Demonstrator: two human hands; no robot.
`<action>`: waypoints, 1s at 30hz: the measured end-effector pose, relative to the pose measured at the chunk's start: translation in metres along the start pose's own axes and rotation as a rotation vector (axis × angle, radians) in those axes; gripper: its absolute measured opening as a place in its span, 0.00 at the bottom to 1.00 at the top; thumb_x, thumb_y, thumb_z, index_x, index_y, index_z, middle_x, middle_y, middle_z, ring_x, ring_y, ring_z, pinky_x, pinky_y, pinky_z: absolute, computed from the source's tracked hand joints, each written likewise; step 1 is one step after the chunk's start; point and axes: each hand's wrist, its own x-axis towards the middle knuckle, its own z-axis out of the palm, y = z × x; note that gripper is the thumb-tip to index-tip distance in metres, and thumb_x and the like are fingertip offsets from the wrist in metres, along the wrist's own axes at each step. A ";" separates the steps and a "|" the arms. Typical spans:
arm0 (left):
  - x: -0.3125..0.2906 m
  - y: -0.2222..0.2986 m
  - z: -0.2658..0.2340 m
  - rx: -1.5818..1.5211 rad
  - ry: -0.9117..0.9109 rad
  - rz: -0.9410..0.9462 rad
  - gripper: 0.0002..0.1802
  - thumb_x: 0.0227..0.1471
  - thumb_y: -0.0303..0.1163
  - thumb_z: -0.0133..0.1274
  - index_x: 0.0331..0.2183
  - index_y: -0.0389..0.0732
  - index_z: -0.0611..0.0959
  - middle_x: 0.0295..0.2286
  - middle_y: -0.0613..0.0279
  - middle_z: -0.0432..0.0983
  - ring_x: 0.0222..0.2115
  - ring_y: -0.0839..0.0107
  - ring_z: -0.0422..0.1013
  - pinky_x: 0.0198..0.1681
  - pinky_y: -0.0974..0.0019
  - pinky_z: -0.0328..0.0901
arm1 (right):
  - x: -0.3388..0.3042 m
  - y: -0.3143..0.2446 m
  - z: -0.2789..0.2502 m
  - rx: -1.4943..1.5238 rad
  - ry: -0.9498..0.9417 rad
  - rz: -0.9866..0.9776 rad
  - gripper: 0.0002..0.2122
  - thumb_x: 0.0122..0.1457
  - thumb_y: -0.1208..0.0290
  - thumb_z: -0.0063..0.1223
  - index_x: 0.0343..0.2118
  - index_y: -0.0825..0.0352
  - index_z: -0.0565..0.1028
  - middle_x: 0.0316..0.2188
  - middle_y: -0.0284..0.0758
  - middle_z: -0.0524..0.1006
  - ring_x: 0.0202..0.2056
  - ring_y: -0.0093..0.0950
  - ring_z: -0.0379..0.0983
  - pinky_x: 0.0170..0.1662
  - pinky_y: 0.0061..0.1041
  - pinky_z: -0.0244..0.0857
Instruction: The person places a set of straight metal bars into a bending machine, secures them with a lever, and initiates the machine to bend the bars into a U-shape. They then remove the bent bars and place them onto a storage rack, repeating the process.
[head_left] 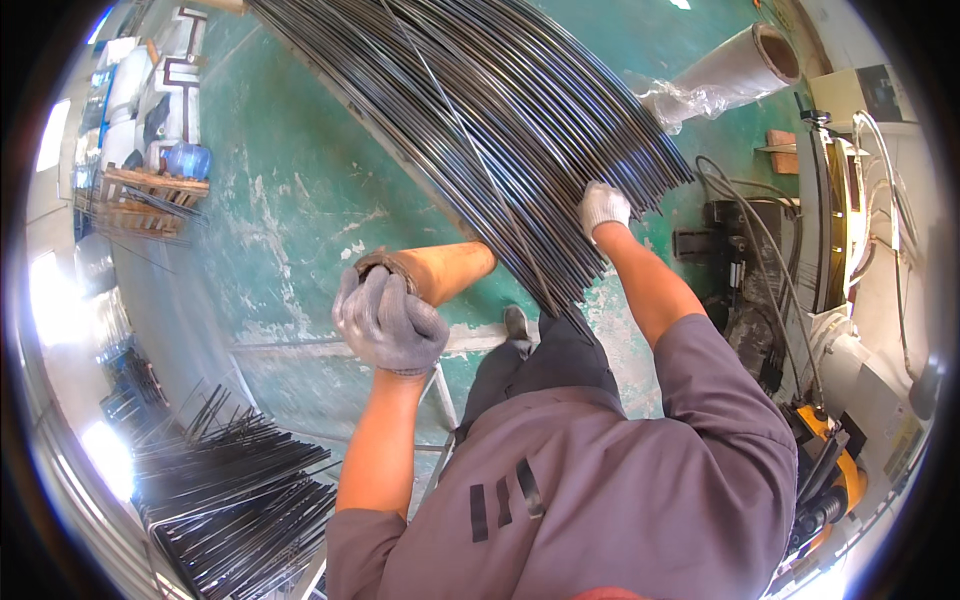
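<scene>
My left hand [388,318], in a grey work glove, is closed over the upper rim of a brown cardboard tube [447,268]. The tube leans away from me toward the long dark metal rods [480,110]. These rods lie side by side in a wide, curving layer, their near ends fanned out in front of me. My right hand [605,208], in a pale glove, is on the rods close to their right-hand ends, its fingers curled around the metal. How many rods it grips is hidden. One thin rod [455,115] crosses on top of the others.
A wrapped tube [735,70] with loose clear plastic stands beyond the rods. On the right is a machine [835,220] with hoses. More dark rods [235,490] are piled at lower left. A wooden pallet [150,190] stands farther back on the left.
</scene>
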 end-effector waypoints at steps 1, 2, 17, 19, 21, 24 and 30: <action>-0.003 -0.001 -0.001 -0.011 0.002 -0.006 0.11 0.62 0.29 0.47 0.43 0.35 0.79 0.38 0.49 0.77 0.38 0.47 0.76 0.41 0.44 0.75 | 0.000 -0.002 -0.001 0.007 -0.071 0.010 0.08 0.62 0.68 0.58 0.38 0.65 0.84 0.43 0.46 0.85 0.46 0.44 0.84 0.49 0.42 0.79; -0.002 -0.003 0.001 -0.021 0.014 -0.005 0.11 0.62 0.29 0.48 0.43 0.35 0.80 0.39 0.49 0.77 0.38 0.47 0.75 0.41 0.44 0.75 | 0.003 -0.005 -0.003 0.020 -0.130 0.021 0.10 0.61 0.65 0.61 0.39 0.65 0.83 0.45 0.47 0.85 0.49 0.44 0.83 0.51 0.42 0.78; -0.003 -0.010 0.006 -0.120 0.133 0.065 0.12 0.54 0.28 0.53 0.42 0.37 0.81 0.38 0.53 0.77 0.37 0.49 0.77 0.41 0.46 0.76 | -0.062 -0.045 0.009 0.796 -0.585 0.135 0.21 0.61 0.63 0.67 0.51 0.72 0.79 0.33 0.44 0.84 0.33 0.36 0.83 0.38 0.37 0.80; -0.004 -0.010 0.009 -0.121 0.136 0.074 0.13 0.54 0.27 0.53 0.42 0.36 0.81 0.38 0.53 0.77 0.36 0.49 0.77 0.40 0.47 0.76 | -0.084 -0.077 0.038 0.444 -0.456 0.034 0.22 0.56 0.56 0.71 0.47 0.68 0.83 0.37 0.46 0.85 0.39 0.38 0.85 0.44 0.38 0.80; -0.006 -0.013 0.008 -0.137 0.123 0.082 0.13 0.53 0.27 0.53 0.42 0.36 0.80 0.37 0.53 0.76 0.34 0.50 0.77 0.39 0.47 0.76 | -0.120 -0.119 0.031 0.250 -0.472 -0.005 0.23 0.54 0.55 0.73 0.45 0.69 0.83 0.44 0.49 0.85 0.47 0.45 0.83 0.53 0.40 0.76; -0.002 -0.018 0.007 -0.205 0.092 0.110 0.13 0.53 0.26 0.53 0.42 0.35 0.80 0.36 0.52 0.76 0.31 0.50 0.76 0.35 0.47 0.75 | -0.152 -0.138 0.101 0.138 -0.206 0.007 0.15 0.53 0.60 0.72 0.39 0.65 0.84 0.40 0.46 0.86 0.44 0.42 0.85 0.46 0.42 0.80; -0.007 -0.017 0.008 -0.226 0.085 0.089 0.12 0.52 0.25 0.54 0.41 0.36 0.80 0.36 0.50 0.76 0.30 0.49 0.76 0.33 0.47 0.75 | -0.150 -0.124 0.104 0.165 -0.186 -0.061 0.10 0.59 0.71 0.59 0.41 0.69 0.79 0.39 0.50 0.84 0.44 0.47 0.84 0.48 0.42 0.78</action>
